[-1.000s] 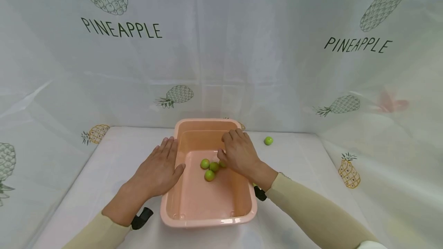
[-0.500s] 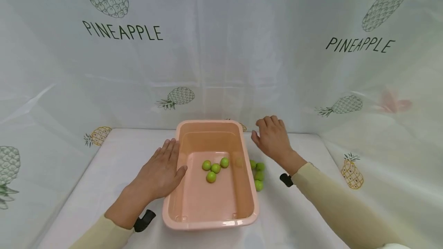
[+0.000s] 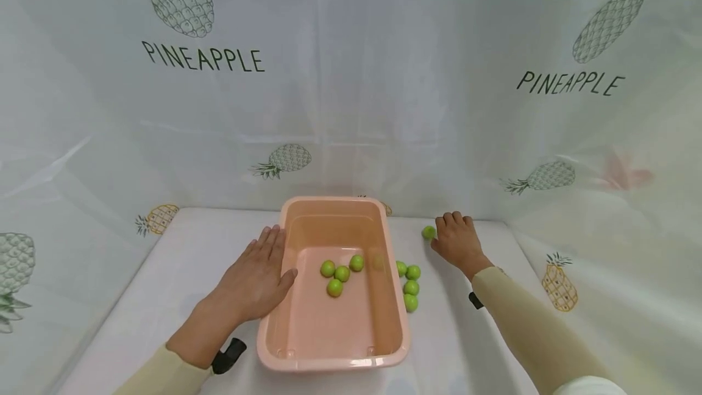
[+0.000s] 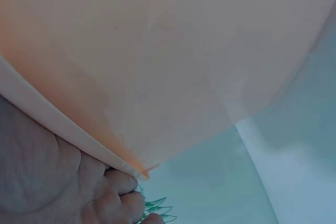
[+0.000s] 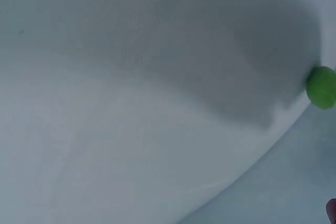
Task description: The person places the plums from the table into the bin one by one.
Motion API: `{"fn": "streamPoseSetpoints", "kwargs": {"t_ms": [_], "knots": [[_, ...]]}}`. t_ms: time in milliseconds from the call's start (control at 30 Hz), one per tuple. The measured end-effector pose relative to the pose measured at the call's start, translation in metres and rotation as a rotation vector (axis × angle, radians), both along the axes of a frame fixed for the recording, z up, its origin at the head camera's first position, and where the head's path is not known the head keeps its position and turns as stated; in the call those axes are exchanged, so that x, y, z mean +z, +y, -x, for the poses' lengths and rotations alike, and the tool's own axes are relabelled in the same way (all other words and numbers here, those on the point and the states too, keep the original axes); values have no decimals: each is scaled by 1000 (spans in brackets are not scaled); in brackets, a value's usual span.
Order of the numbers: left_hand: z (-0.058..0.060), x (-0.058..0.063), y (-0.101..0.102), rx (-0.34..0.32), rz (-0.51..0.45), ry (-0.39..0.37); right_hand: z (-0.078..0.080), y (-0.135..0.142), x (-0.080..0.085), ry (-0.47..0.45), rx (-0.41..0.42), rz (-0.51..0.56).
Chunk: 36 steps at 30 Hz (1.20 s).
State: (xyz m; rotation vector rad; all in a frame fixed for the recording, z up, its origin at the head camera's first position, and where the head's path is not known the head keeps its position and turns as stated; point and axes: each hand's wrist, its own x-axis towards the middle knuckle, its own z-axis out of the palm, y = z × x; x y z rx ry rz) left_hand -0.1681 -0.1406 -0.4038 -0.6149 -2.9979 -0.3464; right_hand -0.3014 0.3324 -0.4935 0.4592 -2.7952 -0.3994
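Note:
A peach-coloured plastic basin [image 3: 332,361] stands in the middle of the table, with several small round green fruits, like limes [image 3: 334,288], on its floor. My left hand [image 3: 253,278] rests along the basin's left rim, fingers straight and thumb over the edge; the left wrist view shows the palm side [image 4: 47,171] against the wall. At the back right of the table lies a single lime [image 3: 428,233]. Beside it, on its right, is my right hand [image 3: 457,241], fingers bent forward and pointing down. In the right wrist view this lime [image 5: 321,87] is apart from the one visible fingertip [image 5: 332,211].
Several more limes [image 3: 411,288] lie in a cluster against the basin's right outer wall. A white cloth covers the table [image 3: 203,242]. Behind the table's back edge hangs a pale curtain [image 3: 373,90] printed with pineapples.
My right hand has moved from over the basin out to the right, then down beside the single lime. A fourth-side lime shows in the basin where that hand was. The left hand stays put.

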Motion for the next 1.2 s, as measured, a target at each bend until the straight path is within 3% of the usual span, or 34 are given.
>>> {"fn": "streamPoseSetpoints", "kwargs": {"t_ms": [300,700,1000,1200], "knots": [[-1,1,0,5,0,-17,14,-11,-17,-21,-39,-23],[0,2,0,10,13,-21,19,-12,-33,-7,-48,-8],[2,3,2,4,9,-16,6,-6,-26,-43,-101,7],[2,0,2,3,8,-8,-6,-10,-4,44,-46,-5]]}}
